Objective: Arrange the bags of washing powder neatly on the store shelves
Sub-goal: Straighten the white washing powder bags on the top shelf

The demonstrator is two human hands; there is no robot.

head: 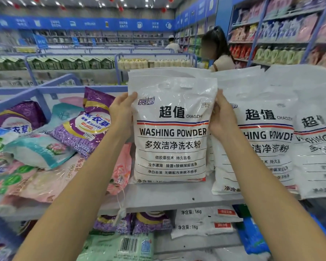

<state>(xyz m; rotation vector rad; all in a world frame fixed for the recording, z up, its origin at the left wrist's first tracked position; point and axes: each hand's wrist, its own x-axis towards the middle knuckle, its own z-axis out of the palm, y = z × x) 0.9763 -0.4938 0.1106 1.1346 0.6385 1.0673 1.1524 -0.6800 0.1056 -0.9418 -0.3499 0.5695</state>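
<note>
Centrally, a white bag of washing powder [171, 129] stands upright in the middle of the frame, its bottom edge on the grey shelf [177, 196] and its printed front facing the camera. The left hand [121, 113] grips the bag's left edge near the top, thumb on the front. The right hand [222, 117] grips the right edge at about the same height, fingers curled round the plastic. Just right of it a second white bag [262, 140] of the same kind stands upright, touching the right hand. A third white bag [316, 147] stands at the right edge of the frame. At the left, purple bags [90, 125], a teal bag [40, 149] and pink bags [45, 181] lie jumbled in a heap. Along the bottom, a lower shelf [196, 242] holds more bags lying flat. At the upper right, a person [220, 59] stands by tall stocked shelves.
</note>
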